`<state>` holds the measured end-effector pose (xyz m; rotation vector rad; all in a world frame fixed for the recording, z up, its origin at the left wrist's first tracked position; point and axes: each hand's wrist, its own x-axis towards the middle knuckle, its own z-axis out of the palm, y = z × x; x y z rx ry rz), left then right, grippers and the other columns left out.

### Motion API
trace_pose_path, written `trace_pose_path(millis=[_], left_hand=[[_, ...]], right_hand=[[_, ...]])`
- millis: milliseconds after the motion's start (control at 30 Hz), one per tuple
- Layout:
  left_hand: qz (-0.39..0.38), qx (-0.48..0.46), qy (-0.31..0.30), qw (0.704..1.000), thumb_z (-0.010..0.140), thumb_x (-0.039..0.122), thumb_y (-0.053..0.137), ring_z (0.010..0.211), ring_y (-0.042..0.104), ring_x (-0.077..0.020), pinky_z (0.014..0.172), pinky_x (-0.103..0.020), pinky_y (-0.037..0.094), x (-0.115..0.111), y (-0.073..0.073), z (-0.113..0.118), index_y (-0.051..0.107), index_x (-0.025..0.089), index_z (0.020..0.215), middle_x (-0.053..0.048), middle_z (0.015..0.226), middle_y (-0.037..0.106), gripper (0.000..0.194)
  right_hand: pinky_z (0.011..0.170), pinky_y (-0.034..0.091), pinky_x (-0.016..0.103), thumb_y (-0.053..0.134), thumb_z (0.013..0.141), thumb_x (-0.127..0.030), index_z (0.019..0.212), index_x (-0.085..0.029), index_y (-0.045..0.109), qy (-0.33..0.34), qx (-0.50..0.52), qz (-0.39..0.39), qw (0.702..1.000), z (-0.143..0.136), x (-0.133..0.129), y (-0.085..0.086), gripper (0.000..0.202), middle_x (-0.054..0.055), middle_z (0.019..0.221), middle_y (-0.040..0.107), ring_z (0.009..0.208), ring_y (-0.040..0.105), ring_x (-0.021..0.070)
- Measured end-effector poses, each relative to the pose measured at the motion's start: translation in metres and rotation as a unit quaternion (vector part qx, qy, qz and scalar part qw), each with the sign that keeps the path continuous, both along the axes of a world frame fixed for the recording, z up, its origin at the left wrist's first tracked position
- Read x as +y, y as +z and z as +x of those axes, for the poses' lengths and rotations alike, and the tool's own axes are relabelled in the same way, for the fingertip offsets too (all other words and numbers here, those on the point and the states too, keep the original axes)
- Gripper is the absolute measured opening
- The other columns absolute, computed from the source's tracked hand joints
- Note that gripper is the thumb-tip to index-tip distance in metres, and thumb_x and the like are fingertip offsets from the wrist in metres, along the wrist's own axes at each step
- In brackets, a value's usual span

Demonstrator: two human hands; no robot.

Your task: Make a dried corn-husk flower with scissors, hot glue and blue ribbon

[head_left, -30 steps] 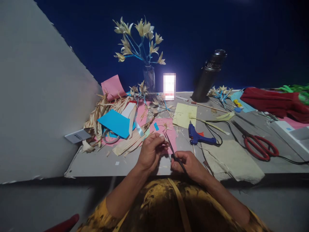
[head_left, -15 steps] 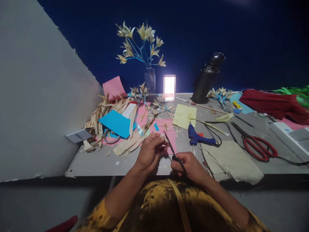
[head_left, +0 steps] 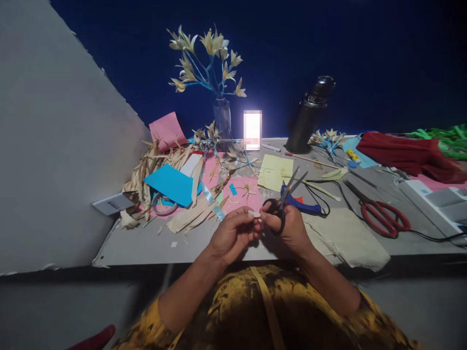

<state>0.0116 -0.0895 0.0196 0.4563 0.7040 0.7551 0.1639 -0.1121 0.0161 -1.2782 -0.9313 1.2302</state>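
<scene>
Between the fingertips of my left hand (head_left: 235, 233) is a small pale piece (head_left: 254, 214), perhaps dried husk; its exact kind is too small to make out. My right hand (head_left: 292, 231) keeps hold of black-handled scissors (head_left: 281, 204), blades slightly apart and pointing up and away from me. The right thumb and forefinger also meet the pale piece's edge. Both hands are close together over the table's front part. Just beyond them lies a pink sheet (head_left: 242, 192) littered with scraps. A blue glue gun (head_left: 302, 205) rests partly behind the scissors and right hand.
Dried husks (head_left: 189, 218), blue paper (head_left: 171, 184) and a tape roll (head_left: 164, 206) lie left. A vase (head_left: 222, 119) of husk flowers and a leaning flask (head_left: 306, 121) stand behind. Red-handled scissors (head_left: 385, 218), a beige cloth (head_left: 350, 238) and a red cloth (head_left: 404, 150) lie right.
The scissors have swung from the left hand's fingertips to point up and away, with their blades now apart. My right hand has moved up and its fingertips now meet the pale piece.
</scene>
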Motion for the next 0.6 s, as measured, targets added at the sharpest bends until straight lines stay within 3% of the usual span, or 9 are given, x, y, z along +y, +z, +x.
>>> trace_pose_path(millis=[167, 300, 400, 500, 600], left_hand=[[0.061, 0.06, -0.062, 0.994, 0.066, 0.025, 0.079, 0.062, 0.059, -0.0127, 0.06, -0.022, 0.046, 0.007, 0.003, -0.007, 0.065, 0.012, 0.067, -0.005, 0.066, 0.064, 0.019], [0.074, 0.073, -0.075, 0.992, 0.064, 0.02, 0.081, 0.059, 0.057, -0.011, 0.06, -0.021, 0.044, 0.01, 0.002, -0.008, 0.064, 0.012, 0.067, -0.004, 0.063, 0.064, 0.019], [0.057, 0.064, -0.033, 0.996, 0.066, 0.023, 0.083, 0.058, 0.057, -0.011, 0.059, -0.022, 0.045, 0.009, 0.0, -0.007, 0.064, 0.013, 0.071, -0.003, 0.064, 0.064, 0.021], [0.032, 0.047, 0.031, 0.998, 0.066, 0.024, 0.084, 0.058, 0.057, -0.0105, 0.059, -0.022, 0.047, 0.008, -0.001, -0.004, 0.064, 0.014, 0.075, -0.001, 0.065, 0.064, 0.024], [0.024, 0.046, 0.08, 0.995, 0.065, 0.023, 0.085, 0.06, 0.058, -0.0097, 0.059, -0.02, 0.047, 0.008, 0.0, -0.002, 0.064, 0.015, 0.077, 0.0, 0.066, 0.063, 0.026]], right_hand=[[0.057, 0.045, 0.024, 0.088, 0.061, -0.03, 0.082, -0.016, 0.066, 0.097, 0.034, -0.029, 0.994, 0.01, 0.002, -0.003, 0.033, -0.001, 0.067, 0.066, 0.059, 0.059, 0.0134], [0.053, 0.038, 0.022, 0.086, 0.066, -0.037, 0.083, -0.017, 0.067, 0.066, 0.017, -0.041, 0.997, 0.013, 0.005, -0.005, 0.033, -0.003, 0.064, 0.061, 0.056, 0.052, 0.0109], [0.054, 0.037, 0.023, 0.079, 0.075, -0.05, 0.076, -0.016, 0.066, 0.072, -0.012, -0.015, 0.997, 0.01, 0.001, -0.013, 0.036, -0.002, 0.065, 0.061, 0.057, 0.05, 0.0109], [0.056, 0.039, 0.025, 0.067, 0.082, -0.065, 0.073, -0.016, 0.063, 0.157, -0.001, -0.011, 0.988, 0.004, -0.01, -0.024, 0.049, 0.002, 0.065, 0.063, 0.058, 0.052, 0.0129], [0.054, 0.038, 0.025, 0.063, 0.082, -0.071, 0.073, -0.017, 0.06, 0.198, 0.006, -0.039, 0.979, -0.003, -0.022, -0.033, 0.055, 0.002, 0.063, 0.062, 0.056, 0.052, 0.013]])
